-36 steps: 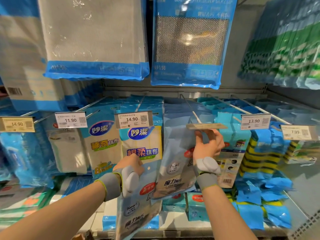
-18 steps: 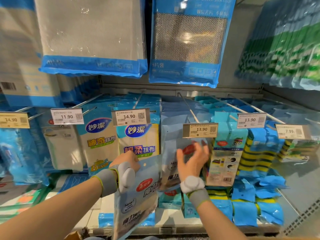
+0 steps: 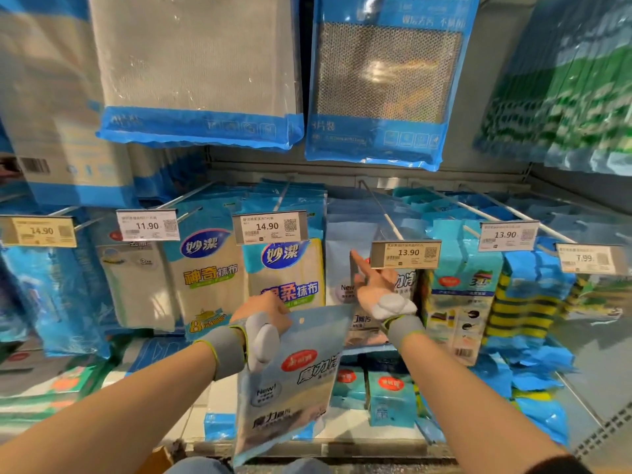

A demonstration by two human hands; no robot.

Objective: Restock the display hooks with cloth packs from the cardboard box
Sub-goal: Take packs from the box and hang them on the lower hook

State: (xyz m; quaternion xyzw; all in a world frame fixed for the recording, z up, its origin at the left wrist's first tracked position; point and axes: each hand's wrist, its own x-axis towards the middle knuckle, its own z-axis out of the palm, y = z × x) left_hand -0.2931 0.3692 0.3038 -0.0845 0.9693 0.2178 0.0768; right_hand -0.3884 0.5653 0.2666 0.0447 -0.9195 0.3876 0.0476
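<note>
My left hand [image 3: 265, 311] grips the top left corner of a pale blue cloth pack [image 3: 294, 381] with a red oval logo, which hangs tilted below the hooks. My right hand [image 3: 371, 285] is raised with fingers straight, touching the front pack of the same kind [image 3: 345, 265] hanging on the middle hook [image 3: 379, 210]. That hook's 13.90 price tag [image 3: 405, 253] hangs down just right of my fingers. A corner of the cardboard box [image 3: 155, 461] shows at the bottom edge.
Hooks to the left carry white and blue cloth packs behind 11.90 [image 3: 147, 225] and 14.90 [image 3: 270, 227] tags. To the right hang sponge packs [image 3: 461, 289] and striped scourers [image 3: 523, 302]. Large blue packs [image 3: 383, 80] hang above. Small blue packs [image 3: 390, 401] sit on the bottom shelf.
My right hand has let go of the 13.90 tag, which dropped back down, and now touches the hanging pack below it. My left hand has kept holding its pack.
</note>
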